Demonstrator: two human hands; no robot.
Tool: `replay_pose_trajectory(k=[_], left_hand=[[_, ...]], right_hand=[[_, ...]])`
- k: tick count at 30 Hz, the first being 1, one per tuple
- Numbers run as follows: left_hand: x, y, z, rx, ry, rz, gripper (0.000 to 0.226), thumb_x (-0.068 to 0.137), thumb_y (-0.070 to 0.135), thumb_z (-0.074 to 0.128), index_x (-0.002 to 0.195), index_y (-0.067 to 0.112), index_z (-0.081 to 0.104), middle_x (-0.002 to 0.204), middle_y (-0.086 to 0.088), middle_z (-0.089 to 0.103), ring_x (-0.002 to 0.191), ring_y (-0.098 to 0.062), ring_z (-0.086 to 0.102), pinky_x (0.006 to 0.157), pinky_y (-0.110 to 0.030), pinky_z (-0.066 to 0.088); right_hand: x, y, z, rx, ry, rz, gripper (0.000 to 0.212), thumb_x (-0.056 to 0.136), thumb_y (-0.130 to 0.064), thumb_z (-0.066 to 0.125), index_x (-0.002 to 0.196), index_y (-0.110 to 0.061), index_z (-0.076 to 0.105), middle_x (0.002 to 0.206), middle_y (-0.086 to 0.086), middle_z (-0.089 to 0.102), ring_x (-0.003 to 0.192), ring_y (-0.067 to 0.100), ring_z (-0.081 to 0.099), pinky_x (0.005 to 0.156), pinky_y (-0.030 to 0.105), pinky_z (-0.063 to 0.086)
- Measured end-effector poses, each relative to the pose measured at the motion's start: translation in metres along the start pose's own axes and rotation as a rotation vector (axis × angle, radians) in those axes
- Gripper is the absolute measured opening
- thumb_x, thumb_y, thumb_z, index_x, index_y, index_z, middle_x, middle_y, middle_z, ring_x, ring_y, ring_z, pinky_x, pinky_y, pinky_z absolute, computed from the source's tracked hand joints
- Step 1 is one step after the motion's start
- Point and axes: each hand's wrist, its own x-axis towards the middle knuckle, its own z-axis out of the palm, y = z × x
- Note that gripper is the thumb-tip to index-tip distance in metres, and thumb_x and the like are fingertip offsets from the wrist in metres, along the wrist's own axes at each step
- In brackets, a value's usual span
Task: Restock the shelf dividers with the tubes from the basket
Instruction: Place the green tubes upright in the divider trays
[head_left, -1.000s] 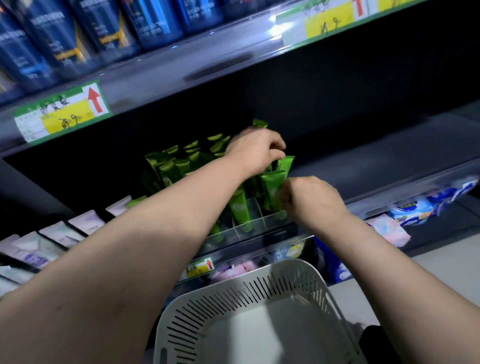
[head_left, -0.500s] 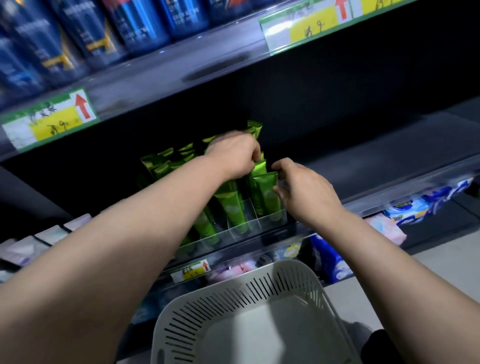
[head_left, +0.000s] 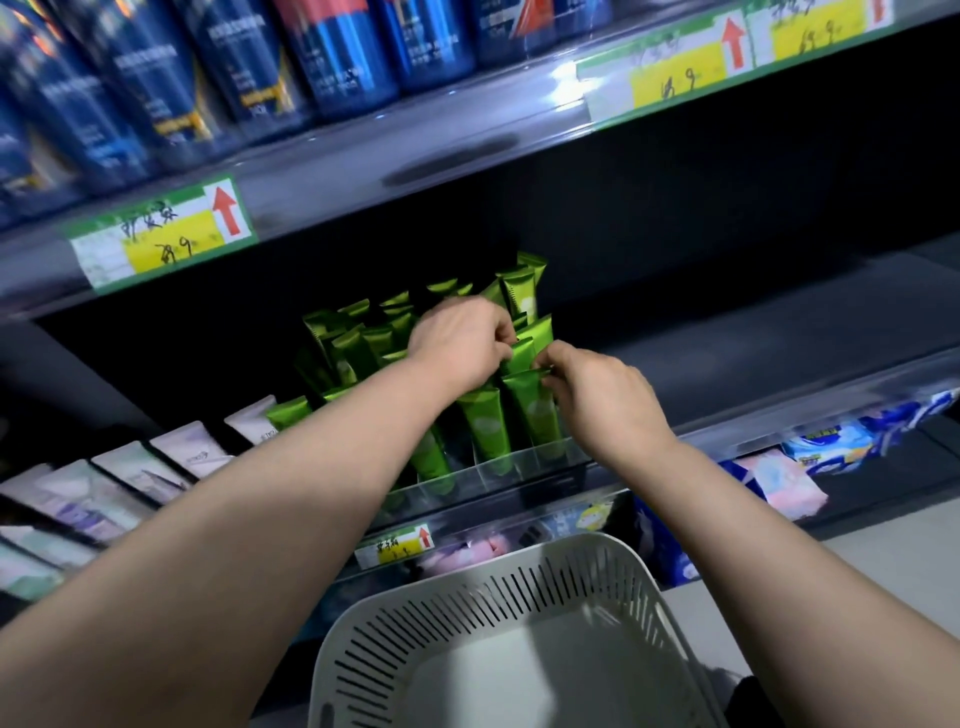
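While the left hand (head_left: 460, 343) and right hand (head_left: 597, 397) pinch its crimp, the green tube (head_left: 530, 410) stands nearly upright. Its long axis runs twelve to six o'clock.

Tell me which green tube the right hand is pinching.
The frontmost green tube, furthest right in the row: the right hand pinches its crimped top. The others stand behind or left.

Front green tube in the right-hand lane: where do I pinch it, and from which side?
Pinch the front green tube by its flat crimped top, from above. It stands upright in the clear divider, other tubes packed close behind and beside it, so probably only that top edge is free.
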Motion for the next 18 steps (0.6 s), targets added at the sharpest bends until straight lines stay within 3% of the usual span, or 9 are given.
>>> replay_pose_trajectory(k=[8, 12, 18], left_hand=[[0.010, -0.006, 0.004, -0.082, 0.023, -0.023, 0.023, 0.085, 0.046, 0.065, 0.092, 0.026, 0.072, 0.109, 0.001, 0.065, 0.106, -0.020, 0.057, 0.084, -0.027, 0.044], [0.023, -0.004, 0.002, -0.111, 0.040, -0.027, 0.019, 0.085, 0.039, 0.068, 0.100, 0.028, 0.073, 0.112, 0.003, 0.068, 0.107, -0.019, 0.060, 0.089, -0.028, 0.048], [0.033, 0.009, 0.001, -0.048, -0.031, 0.021, 0.015, 0.084, 0.027, 0.068, 0.097, 0.032, 0.075, 0.111, 0.007, 0.069, 0.106, -0.019, 0.062, 0.092, -0.032, 0.051]], right_hand=[[0.000, 0.001, 0.002, 0.003, -0.011, 0.024, 0.035, 0.093, -0.028, 0.054, 0.127, -0.028, 0.047, 0.118, -0.001, 0.062, 0.105, 0.031, 0.059, 0.075, 0.036, 0.044], [0.001, 0.003, 0.002, -0.013, -0.015, 0.032, 0.036, 0.093, -0.026, 0.054, 0.127, -0.026, 0.045, 0.116, 0.001, 0.063, 0.105, 0.031, 0.059, 0.073, 0.036, 0.043], [0.001, 0.007, -0.001, -0.036, -0.024, 0.038, 0.036, 0.092, -0.027, 0.054, 0.127, -0.026, 0.045, 0.117, 0.000, 0.063, 0.105, 0.030, 0.060, 0.077, 0.038, 0.049]])
